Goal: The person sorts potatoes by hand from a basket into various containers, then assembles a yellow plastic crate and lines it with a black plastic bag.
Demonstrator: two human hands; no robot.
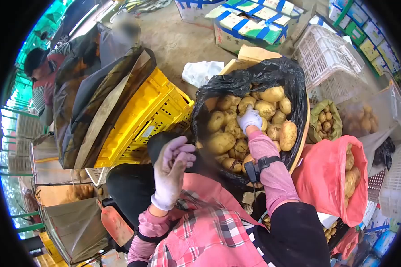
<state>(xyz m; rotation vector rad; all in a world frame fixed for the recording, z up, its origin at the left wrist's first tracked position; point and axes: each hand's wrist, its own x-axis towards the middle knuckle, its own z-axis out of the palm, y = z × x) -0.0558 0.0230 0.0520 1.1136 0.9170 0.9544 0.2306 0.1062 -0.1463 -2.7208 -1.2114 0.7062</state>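
Large potatoes (220, 143) fill a box lined with a black plastic bag (294, 75). My right hand (249, 119), in a white glove, reaches down onto the potatoes near the middle, its fingertips touching them; whether it grips one is hard to tell. A dark device is strapped at that wrist. My left hand (170, 171), gloved and dirty, is raised over my lap to the left of the box. Its fingers are bent and apart, with nothing in them.
Yellow crates (142, 120) stand left of the box. To the right are a pink sack (329, 178) and a green sack (325, 120) of potatoes. A white crate (325, 53) and a taped carton (249, 26) lie beyond. A person (42, 75) is at far left.
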